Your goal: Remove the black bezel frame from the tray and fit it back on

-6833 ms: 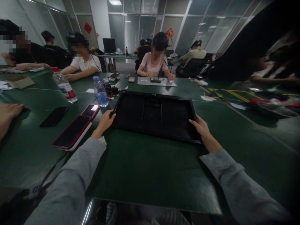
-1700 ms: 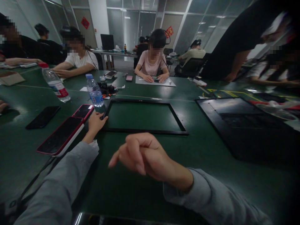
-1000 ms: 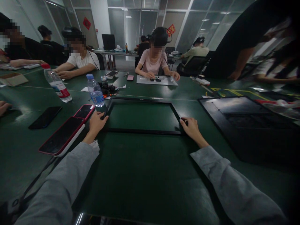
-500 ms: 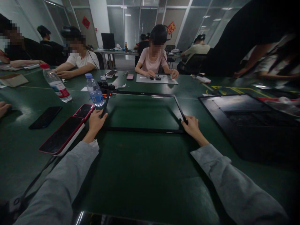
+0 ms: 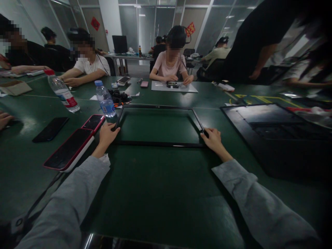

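Note:
A thin black rectangular frame, like a monitor bezel [image 5: 160,144], spans the space between my hands just over the green table [image 5: 160,193]. My left hand [image 5: 107,134] grips its left side, thumb on the inner edge. On the opposite side, my right hand [image 5: 212,139] is closed around the right bar. Green tabletop shows through the frame's opening. The far bar carries a small pale mark at its middle. Whether the far bar rests on the table, I cannot tell.
Left of the frame stand a blue-capped bottle [image 5: 105,100] and a red-capped bottle [image 5: 63,93]. Nearer lie a red-edged phone [image 5: 68,148] and a dark phone [image 5: 50,129]. A large black panel [image 5: 275,138] lies right. Across the table, a person works over a grey board [image 5: 186,88].
The far bar of the bezel has dropped lower, so the frame lies flatter. Both my hands keep their grip. A standing person at the right has shifted an arm.

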{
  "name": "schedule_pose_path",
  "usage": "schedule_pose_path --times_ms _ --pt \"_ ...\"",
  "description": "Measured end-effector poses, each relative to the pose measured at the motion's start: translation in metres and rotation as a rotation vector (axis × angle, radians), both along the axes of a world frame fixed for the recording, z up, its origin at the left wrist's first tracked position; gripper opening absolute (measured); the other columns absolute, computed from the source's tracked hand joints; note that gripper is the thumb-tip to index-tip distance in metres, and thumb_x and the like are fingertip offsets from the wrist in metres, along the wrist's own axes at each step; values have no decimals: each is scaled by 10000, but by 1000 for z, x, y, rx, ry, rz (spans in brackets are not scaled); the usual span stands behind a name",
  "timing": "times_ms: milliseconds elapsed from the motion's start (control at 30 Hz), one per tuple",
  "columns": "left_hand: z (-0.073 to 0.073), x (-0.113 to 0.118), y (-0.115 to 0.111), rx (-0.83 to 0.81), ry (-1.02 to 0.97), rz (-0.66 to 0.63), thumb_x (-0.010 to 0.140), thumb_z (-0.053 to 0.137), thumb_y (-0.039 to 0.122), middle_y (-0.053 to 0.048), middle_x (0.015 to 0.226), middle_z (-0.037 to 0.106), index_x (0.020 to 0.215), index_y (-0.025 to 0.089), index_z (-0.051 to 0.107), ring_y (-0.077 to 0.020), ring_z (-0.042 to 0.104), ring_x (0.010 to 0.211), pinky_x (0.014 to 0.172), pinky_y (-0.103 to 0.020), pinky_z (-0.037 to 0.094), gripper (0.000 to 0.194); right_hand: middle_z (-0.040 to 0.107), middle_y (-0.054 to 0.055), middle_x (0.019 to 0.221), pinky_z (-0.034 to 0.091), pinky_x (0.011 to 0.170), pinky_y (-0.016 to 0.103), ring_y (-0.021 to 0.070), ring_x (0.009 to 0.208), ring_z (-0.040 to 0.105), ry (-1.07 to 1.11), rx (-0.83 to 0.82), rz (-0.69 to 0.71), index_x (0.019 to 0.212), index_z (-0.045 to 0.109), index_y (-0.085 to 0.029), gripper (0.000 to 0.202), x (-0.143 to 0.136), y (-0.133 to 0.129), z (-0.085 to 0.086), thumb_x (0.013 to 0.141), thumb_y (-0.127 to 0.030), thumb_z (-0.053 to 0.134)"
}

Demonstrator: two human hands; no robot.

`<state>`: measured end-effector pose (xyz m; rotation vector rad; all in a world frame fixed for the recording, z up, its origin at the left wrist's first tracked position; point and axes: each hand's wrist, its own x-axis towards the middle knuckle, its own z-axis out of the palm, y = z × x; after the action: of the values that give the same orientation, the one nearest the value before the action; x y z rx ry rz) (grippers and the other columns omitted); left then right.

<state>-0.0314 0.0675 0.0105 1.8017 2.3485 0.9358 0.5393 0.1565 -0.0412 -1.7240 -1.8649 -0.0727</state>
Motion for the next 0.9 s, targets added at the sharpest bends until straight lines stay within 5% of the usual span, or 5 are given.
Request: schedule_pose_path --times_ms 400,700,900 --pt "-9 -6 5 -19 64 -10 911 621 415 -125 1322 669 1178 198 782 -317 598 1253 1116 -457 453 380 580 185 1190 458 1008 586 372 1146 510 -13 -21 -20 1123 747 -188 386 2 1 -3 854 -409 579" --pt "-1 1 2 -29 27 0 908 614 390 -142 1337 667 1194 183 759 -322 597 1266 1117 -469 449 381 622 170 1076 441 1017 578 353 1091 544 35 40 23 1097 748 -200 391 -3 -2 4 872 -429 523" --pt "9 8 -2 17 -102 -2 924 582 306 -119 1162 756 1336 151 670 -262 706 1052 986 -410 535 450 698 161 1026 475 991 538 319 1016 625 124 76 72 1171 715 -188 406 -10 -10 20 913 -383 469"
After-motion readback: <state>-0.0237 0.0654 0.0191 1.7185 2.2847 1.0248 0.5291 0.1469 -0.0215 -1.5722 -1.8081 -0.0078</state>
